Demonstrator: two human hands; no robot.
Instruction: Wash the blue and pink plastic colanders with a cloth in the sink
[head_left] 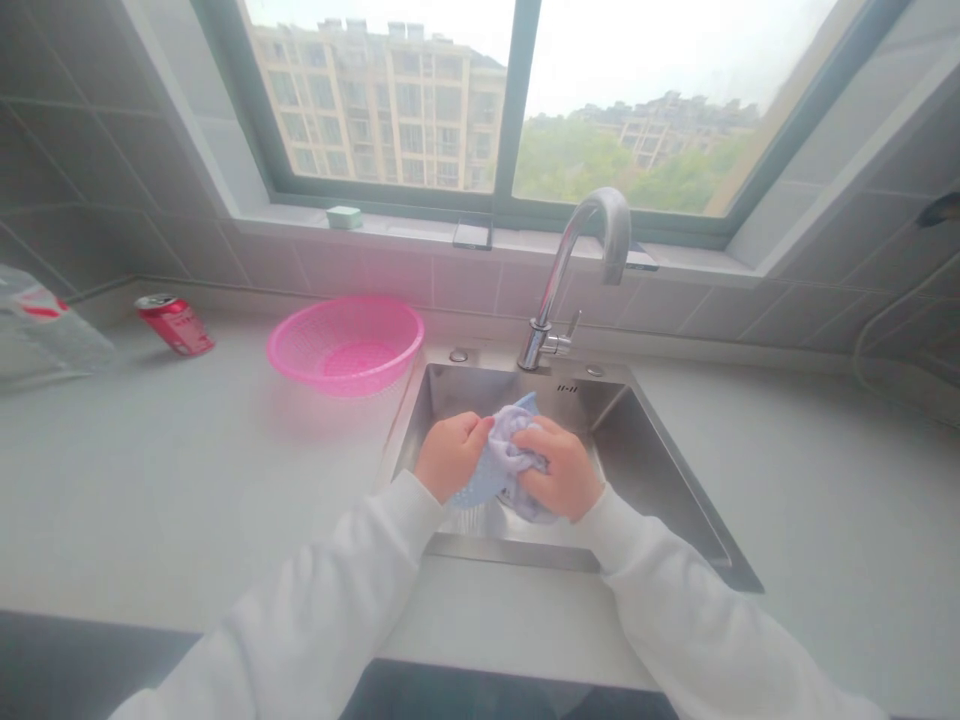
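Observation:
Both my hands are closed on a pale blue cloth (pixel 501 462) held over the steel sink (pixel 660 470). My left hand (pixel 450 455) grips its left part in a fist. My right hand (pixel 559 468) clutches the bunched right part. Water drips from the cloth's lower edge into the basin. The two hands almost touch, twisting the cloth between them. White sleeves cover both my arms.
A chrome faucet (pixel 581 260) arches over the sink's back edge. A pink plastic basket (pixel 346 343) sits on the counter left of the sink, a red can (pixel 175 323) lies farther left, and a clear bag (pixel 37 325) is at the far left. Small items rest on the window sill.

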